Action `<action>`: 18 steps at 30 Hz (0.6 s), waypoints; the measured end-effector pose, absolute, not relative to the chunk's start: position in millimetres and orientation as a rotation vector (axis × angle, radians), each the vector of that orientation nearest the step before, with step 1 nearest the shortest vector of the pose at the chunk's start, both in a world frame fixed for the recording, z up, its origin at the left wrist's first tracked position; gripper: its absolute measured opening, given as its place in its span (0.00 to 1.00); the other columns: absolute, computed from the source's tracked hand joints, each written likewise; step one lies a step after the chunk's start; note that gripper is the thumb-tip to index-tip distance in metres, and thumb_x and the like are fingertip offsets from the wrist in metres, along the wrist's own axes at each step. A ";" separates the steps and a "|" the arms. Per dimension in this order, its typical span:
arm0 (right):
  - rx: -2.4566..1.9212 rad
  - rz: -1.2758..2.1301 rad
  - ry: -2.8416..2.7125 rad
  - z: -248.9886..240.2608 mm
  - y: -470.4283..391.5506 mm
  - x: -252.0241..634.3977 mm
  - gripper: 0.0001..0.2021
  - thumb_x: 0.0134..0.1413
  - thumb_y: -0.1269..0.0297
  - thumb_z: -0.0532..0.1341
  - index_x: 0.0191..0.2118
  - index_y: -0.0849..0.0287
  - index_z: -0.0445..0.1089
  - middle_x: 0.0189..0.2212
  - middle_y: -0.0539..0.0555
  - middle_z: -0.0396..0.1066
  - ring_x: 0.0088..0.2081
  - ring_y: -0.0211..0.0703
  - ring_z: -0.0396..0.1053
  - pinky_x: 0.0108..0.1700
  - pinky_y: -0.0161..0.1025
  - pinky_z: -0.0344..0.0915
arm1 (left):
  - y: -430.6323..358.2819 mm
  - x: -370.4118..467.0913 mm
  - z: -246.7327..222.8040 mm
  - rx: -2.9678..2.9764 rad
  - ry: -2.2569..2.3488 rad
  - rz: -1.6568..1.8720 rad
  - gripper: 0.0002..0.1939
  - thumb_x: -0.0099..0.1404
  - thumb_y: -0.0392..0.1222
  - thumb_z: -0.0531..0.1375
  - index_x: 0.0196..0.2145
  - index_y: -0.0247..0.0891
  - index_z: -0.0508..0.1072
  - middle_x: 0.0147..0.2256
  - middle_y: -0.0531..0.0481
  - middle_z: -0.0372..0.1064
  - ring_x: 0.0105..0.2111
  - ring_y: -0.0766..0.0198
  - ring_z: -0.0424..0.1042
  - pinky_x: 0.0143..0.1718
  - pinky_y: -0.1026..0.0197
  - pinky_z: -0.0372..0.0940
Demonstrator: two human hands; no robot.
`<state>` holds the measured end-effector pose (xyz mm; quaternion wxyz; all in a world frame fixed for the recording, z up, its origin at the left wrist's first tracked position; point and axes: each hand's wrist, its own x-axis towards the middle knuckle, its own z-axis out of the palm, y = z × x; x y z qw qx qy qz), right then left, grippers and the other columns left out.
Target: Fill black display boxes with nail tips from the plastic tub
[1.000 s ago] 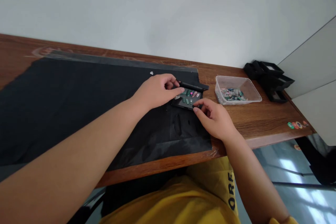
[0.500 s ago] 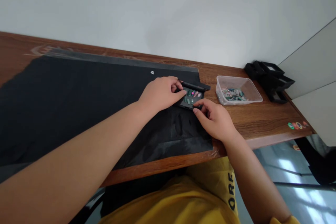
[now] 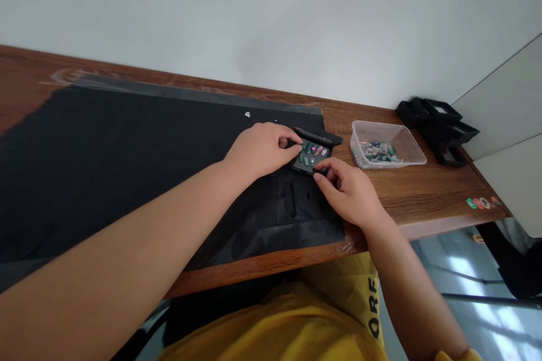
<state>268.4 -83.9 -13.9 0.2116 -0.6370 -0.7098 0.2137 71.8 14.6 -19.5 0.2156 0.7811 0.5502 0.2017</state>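
A small black box (image 3: 302,168) lies on the black mat with its lid (image 3: 319,135) tilted up at the back. Inside it are rows of press-on nails (image 3: 307,161), mostly green, with a few pinkish ones and a bright pink spot. My left hand (image 3: 265,149) is closed at the box's left end, thumb tip over the inside edge and index finger by the lid. My right hand (image 3: 349,189) pinches the front right corner between thumb and forefinger. Its other fingers are curled, and that corner is partly hidden.
To the right stands a clear plastic tub (image 3: 417,155) holding many loose nails. Several black boxes (image 3: 444,130) are stacked at the far right by the wall. A small white scrap (image 3: 248,115) lies on the black mat (image 3: 127,169). Round stickers (image 3: 483,203) mark the table's right front.
The view has shifted very slightly. Both hands stay at the box in nearly the same pose; the left fingers are a little straighter along the lid.
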 end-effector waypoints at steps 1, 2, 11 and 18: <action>-1.769 0.593 -1.971 -13.9 -84.0 268.3 0.12 0.67 0.58 0.61 0.50 0.55 0.76 0.27 0.48 0.73 0.28 0.39 0.66 0.33 0.38 0.54 | 14.3 71.7 -19.5 2.170 1.528 0.555 0.13 0.64 0.49 0.65 0.44 0.49 0.87 0.31 0.52 0.78 0.29 0.58 0.72 0.31 0.56 0.59; -1.770 0.594 -1.971 -13.9 -84.1 268.1 0.12 0.67 0.58 0.61 0.50 0.55 0.76 0.27 0.48 0.73 0.28 0.39 0.66 0.33 0.38 0.54 | 14.2 71.7 -19.6 2.177 1.530 0.551 0.13 0.64 0.49 0.65 0.44 0.49 0.87 0.31 0.52 0.78 0.29 0.58 0.72 0.31 0.56 0.59; -1.784 0.576 -1.976 -13.1 -83.6 267.4 0.12 0.66 0.58 0.62 0.50 0.55 0.76 0.27 0.48 0.73 0.28 0.39 0.66 0.33 0.38 0.54 | 11.1 74.8 -15.2 2.294 1.578 0.479 0.13 0.66 0.50 0.63 0.43 0.48 0.85 0.31 0.51 0.78 0.33 0.55 0.76 0.32 0.56 0.59; -1.789 0.577 -1.981 -12.6 -83.5 267.7 0.13 0.66 0.58 0.61 0.51 0.55 0.76 0.27 0.47 0.72 0.28 0.39 0.66 0.33 0.38 0.54 | 11.6 79.1 -13.7 2.321 1.636 0.460 0.13 0.67 0.51 0.62 0.42 0.46 0.84 0.33 0.50 0.80 0.37 0.52 0.78 0.32 0.56 0.59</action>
